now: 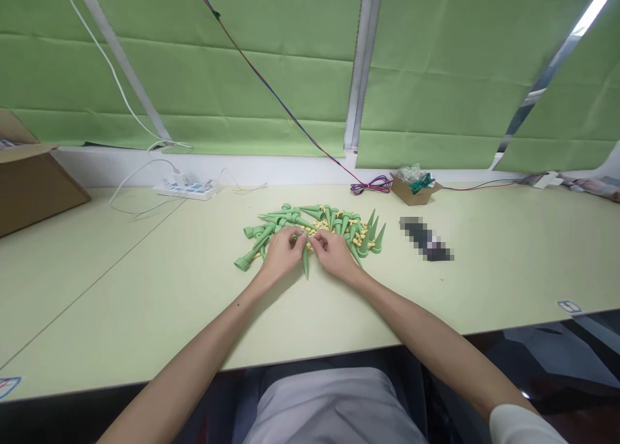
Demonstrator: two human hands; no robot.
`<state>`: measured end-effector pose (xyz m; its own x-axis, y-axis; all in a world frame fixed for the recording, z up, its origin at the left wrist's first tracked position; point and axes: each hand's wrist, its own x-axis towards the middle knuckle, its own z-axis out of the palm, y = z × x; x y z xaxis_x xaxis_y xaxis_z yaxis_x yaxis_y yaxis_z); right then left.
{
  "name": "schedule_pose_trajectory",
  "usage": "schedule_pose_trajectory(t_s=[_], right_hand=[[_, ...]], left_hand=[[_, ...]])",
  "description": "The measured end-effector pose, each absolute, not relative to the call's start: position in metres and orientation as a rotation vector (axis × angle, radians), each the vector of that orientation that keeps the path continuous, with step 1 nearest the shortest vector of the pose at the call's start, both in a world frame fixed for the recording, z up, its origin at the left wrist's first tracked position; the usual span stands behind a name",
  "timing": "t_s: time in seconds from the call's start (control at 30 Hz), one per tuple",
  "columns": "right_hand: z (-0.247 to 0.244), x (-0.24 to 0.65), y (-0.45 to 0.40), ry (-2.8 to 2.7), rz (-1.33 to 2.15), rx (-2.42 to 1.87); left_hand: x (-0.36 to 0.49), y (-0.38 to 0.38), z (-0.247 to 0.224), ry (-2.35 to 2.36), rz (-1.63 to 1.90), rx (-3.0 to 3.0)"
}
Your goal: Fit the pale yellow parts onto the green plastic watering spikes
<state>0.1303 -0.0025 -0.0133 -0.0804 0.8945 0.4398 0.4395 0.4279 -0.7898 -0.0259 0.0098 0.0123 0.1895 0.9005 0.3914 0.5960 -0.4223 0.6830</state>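
Observation:
In the middle of the table, a pile of green plastic cone-shaped spikes (252, 258) lies mixed with small yellow plastic pieces (361, 234). My left hand (283, 253) is closed in a pinch on a green spike (305, 264) whose point hangs down toward the table edge. Close beside it, my right hand (334, 253) has thumb and forefinger pressed together near the spike's upper end. Whatever sits between those right fingertips is too small and too covered to make out. Both hands are at the near side of the pile.
A power strip (186, 189) with white cables stands at the back left, a cardboard box (39, 179) at the far left. Behind the pile lie a coiled wire bundle (372, 184) and a small open carton (411, 191). A blurred dark object (426, 239) lies to the right.

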Motion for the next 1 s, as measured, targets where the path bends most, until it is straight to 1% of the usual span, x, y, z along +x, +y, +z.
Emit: schedule_pose_trajectory(t_s=[0.13, 0.3, 0.63, 0.77, 1.0], right_hand=[[-0.012, 0.13, -0.002, -1.625, 0.659, -1.184], [-0.011, 0.129, -0.002, -1.477, 0.97, -1.161], [-0.006, 0.128, -0.003, -1.126, 1.41, -0.943], [-0.005, 0.129, -0.002, -1.033, 1.506, -0.92], [-0.006, 0.129, -0.002, -0.95, 1.541, -0.858]], left_hand=[[-0.025, 0.009, 0.012, 1.371, 1.149, 2.123], [-0.025, 0.005, 0.014, 1.322, 1.19, 2.191], [-0.024, -0.002, 0.016, 1.145, 1.342, 2.237], [-0.024, -0.003, 0.016, 1.106, 1.401, 2.318], [-0.022, -0.006, 0.018, 1.091, 1.357, 2.307]])
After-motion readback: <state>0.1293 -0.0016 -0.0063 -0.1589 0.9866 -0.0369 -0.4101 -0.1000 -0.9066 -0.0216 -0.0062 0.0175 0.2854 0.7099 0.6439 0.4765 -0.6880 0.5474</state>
